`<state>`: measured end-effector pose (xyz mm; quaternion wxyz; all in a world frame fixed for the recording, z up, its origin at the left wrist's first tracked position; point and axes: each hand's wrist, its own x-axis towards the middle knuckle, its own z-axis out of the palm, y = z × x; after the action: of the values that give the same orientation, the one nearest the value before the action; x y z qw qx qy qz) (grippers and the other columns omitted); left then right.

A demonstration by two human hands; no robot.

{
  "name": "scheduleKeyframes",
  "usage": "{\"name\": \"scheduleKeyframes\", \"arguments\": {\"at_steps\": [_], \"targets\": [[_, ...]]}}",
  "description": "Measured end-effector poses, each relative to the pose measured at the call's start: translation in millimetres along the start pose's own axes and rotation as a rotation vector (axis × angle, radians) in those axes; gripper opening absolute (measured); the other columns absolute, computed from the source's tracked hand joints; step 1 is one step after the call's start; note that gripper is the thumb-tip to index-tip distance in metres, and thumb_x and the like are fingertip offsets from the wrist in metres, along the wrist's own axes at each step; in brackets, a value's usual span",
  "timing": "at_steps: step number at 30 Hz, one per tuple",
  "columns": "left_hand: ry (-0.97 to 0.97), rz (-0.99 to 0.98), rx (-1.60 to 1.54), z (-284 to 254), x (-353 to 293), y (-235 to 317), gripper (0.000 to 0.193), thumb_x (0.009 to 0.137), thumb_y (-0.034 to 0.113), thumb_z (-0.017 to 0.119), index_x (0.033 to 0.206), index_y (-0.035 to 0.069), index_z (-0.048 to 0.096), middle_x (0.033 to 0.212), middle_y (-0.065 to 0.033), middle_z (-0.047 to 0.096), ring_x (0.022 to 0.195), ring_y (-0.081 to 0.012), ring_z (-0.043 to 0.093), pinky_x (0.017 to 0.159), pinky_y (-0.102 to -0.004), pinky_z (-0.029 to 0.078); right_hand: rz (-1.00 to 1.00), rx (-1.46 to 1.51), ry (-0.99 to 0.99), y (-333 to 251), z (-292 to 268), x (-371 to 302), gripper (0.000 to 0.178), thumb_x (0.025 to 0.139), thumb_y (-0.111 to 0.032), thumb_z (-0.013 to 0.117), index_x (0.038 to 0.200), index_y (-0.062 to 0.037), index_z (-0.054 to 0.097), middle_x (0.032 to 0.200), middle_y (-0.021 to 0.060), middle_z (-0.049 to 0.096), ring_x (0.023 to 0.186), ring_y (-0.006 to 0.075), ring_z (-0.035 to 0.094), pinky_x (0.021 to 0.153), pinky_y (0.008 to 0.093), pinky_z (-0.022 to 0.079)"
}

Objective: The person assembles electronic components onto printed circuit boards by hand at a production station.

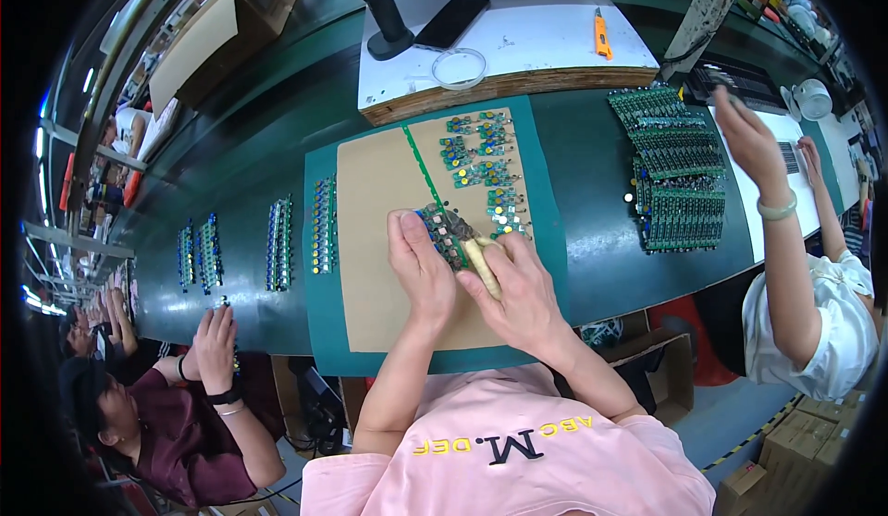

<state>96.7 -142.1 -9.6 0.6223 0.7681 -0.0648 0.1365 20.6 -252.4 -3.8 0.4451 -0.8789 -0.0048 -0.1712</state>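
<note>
My left hand (pixel 421 271) is closed on the edge of a green circuit board panel (pixel 437 224) carrying small parts. Wrapped in the fingers of my right hand (pixel 525 301) are pliers (pixel 480 266) with pale yellow handles, their dark jaws at the panel's right side. A narrow green strip (pixel 424 168) stretches away from the panel toward the far edge of the cardboard sheet (pixel 370 192); whether it is still joined to the panel I cannot tell. Several small circuit boards (pixel 476 172) with yellow and blue parts lie on the sheet's right side.
Under the cardboard is a teal mat (pixel 548 239). Rows of board panels (pixel 280 243) stand left; stacked panels (pixel 680 183) lie right. Beyond, a raised white board (pixel 546 30) bears a phone (pixel 453 21), an orange cutter (pixel 602 35) and a clear ring (pixel 459 69). Co-workers sit on both sides.
</note>
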Motion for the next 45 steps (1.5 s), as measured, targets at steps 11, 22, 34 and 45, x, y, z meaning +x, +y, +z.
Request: {"name": "scheduleKeyframes", "arguments": {"at_steps": [11,22,34,45], "targets": [[0.004,0.015,-0.057,-4.4,-0.5,0.4,0.035,0.112,0.028,0.034,0.088,0.006,0.048,0.074,0.0008,0.048,0.064,-0.0093,0.038,0.06,-0.027,0.037,-0.043,0.037,0.037,3.3,7.3,-7.5,0.019,0.093,-0.018,0.068,0.098,-0.0007,0.062,0.092,0.0121,0.051,0.069,0.0269,0.051,0.063,0.039,0.045],[-0.022,-0.703,-0.329,-7.5,1.1,15.3,0.041,0.11,0.029,0.043,0.076,0.008,0.047,0.065,0.0042,0.046,0.058,-0.0066,0.035,0.054,-0.0243,0.033,0.302,0.867,-0.458,-17.1,-22.3,-3.9,0.016,0.094,-0.015,0.065,0.093,0.0006,0.061,0.088,0.0107,0.052,0.076,0.0235,0.05,0.069,0.0306,0.044],[0.115,0.081,-0.035,-12.4,9.1,-0.6,0.036,0.11,0.02,0.041,0.076,0.008,0.042,0.064,0.0042,0.036,0.059,-0.0078,0.029,0.053,-0.0267,0.03,-0.11,0.017,0.012,-6.5,6.4,-3.9,0.024,0.092,-0.016,0.066,0.108,0.0016,0.063,0.097,0.0136,0.053,0.079,0.0297,0.055,0.065,0.0388,0.047],[0.092,0.153,0.062,-22.3,8.0,-13.0,0.034,0.109,0.02,0.042,0.077,0.008,0.044,0.064,0.0032,0.036,0.058,-0.0086,0.029,0.053,-0.0272,0.03,-0.038,-0.015,-0.103,-6.9,6.9,-7.1,0.018,0.093,-0.013,0.066,0.104,0.0008,0.062,0.091,0.011,0.051,0.069,0.0254,0.051,0.062,0.0372,0.046]]}}
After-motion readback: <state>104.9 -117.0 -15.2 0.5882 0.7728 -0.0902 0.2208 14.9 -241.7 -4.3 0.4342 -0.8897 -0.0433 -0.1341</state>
